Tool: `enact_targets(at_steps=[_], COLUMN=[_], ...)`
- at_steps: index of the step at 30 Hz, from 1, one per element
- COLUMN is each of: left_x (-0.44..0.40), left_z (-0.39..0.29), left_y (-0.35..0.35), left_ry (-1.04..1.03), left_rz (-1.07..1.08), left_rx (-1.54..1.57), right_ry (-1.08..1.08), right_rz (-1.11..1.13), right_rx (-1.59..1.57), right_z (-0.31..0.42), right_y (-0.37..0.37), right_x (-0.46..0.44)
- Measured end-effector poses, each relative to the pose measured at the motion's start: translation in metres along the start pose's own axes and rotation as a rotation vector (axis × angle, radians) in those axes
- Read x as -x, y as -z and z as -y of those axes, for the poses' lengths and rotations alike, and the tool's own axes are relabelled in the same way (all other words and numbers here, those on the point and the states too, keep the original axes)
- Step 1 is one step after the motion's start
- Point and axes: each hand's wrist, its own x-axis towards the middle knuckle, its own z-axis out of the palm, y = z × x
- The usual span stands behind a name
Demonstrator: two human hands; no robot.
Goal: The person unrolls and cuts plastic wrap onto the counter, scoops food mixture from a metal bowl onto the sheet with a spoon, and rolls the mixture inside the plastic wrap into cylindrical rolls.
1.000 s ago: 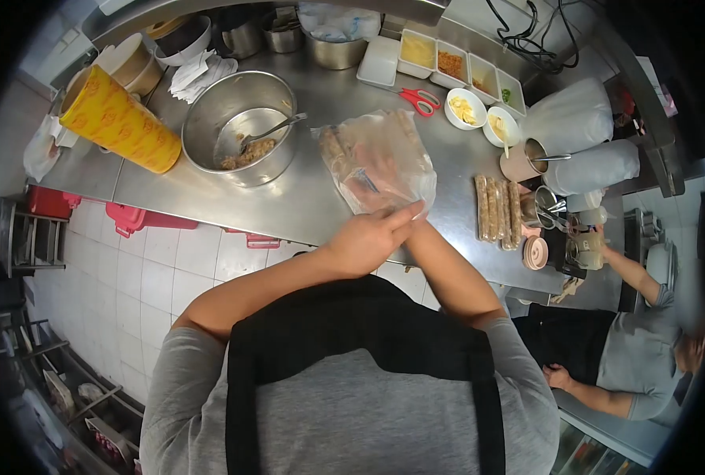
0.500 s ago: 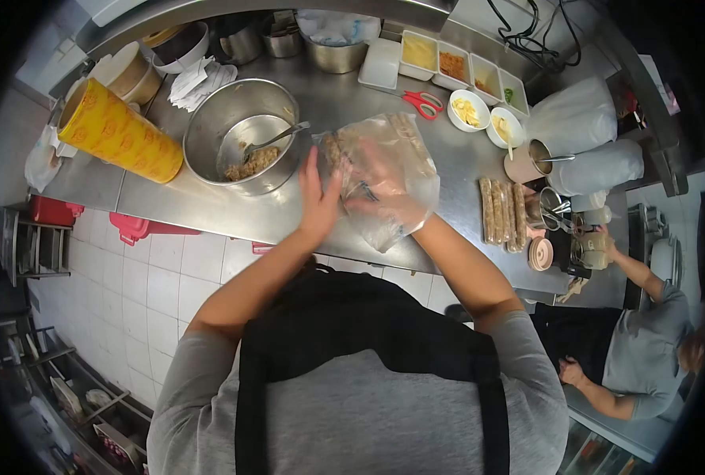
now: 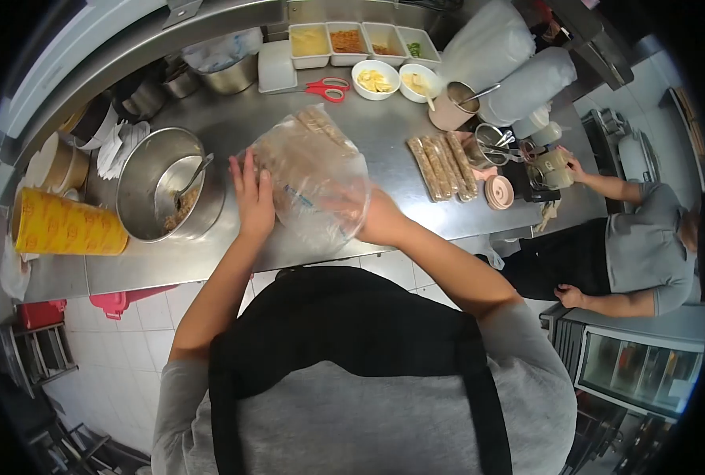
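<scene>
A clear plastic bag [image 3: 309, 178] with blue print lies over the counter in front of me. Brownish filling [image 3: 317, 123] shows through its far end. My left hand [image 3: 253, 194] rests against the bag's left side, fingers stretched and apart. At the lower right edge my right hand [image 3: 378, 218] grips the bag, its fingertips partly hidden by the plastic. Left of the bag stands a steel pot [image 3: 135, 210] holding a spoon [image 3: 194, 174] and some brownish mixture [image 3: 182, 212]. Several wrapped brown rolls [image 3: 443, 166] lie side by side to the right.
Red-handled scissors [image 3: 329, 89], two white bowls [image 3: 375, 81] and several ingredient trays [image 3: 310, 47] line the back. A yellow patterned cylinder [image 3: 71, 226] stands left. On the right are a cup [image 3: 453, 111], a pink round container [image 3: 498, 192] and another person [image 3: 645, 237] whose hand touches a jar.
My view has turned, so the counter items appear further left. The bag lies flatter, and my right hand has shifted from behind its middle to its lower right edge.
</scene>
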Motion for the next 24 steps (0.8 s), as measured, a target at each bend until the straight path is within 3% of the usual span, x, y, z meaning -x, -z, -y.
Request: enact_targets(at_steps=[2, 4, 7, 10, 13, 16, 19, 22, 24], left_x=[0.013, 0.021, 0.027, 0.028, 0.035, 0.049, 0.052, 0.052, 0.051], left_z=[-0.03, -0.068, -0.112, -0.139, -0.144, -0.152, -0.154, -0.153, -0.151], left_y=[0.014, 0.026, 0.024, 0.012, 0.0, -0.007, -0.015, -0.016, -0.017], left_ry=[-0.058, -0.254, -0.493, -0.629, -0.611, -0.684, -0.737, -0.756, -0.749], left_rz=[0.032, 0.095, 0.232, 0.379, 0.513, 0.596, 0.706, 0.686, 0.672], left_rx=[0.011, -0.018, 0.031, -0.004, -0.026, -0.197, -0.392, -0.408, -0.407], right_ry=[-0.044, -0.368, -0.769, -0.836, -0.946, -0.843, -0.894, -1.016, -0.946], right_rz=[-0.23, -0.396, -0.379, -0.265, -0.194, -0.177, -0.147, -0.172, -0.236], right_rx=[0.073, 0.339, 0.489, 0.673, 0.583, 0.715, 0.606, 0.404, 0.568], right_z=[-0.028, -0.035, -0.054, -0.069, -0.076, -0.07, -0.076, -0.07, -0.07], right_y=[0.013, 0.039, 0.039, 0.025, 0.028, 0.026, 0.033, 0.035, 0.016], right_x=[0.05, 0.076, 0.087, 0.084, 0.079, 0.084, 0.081, 0.075, 0.08])
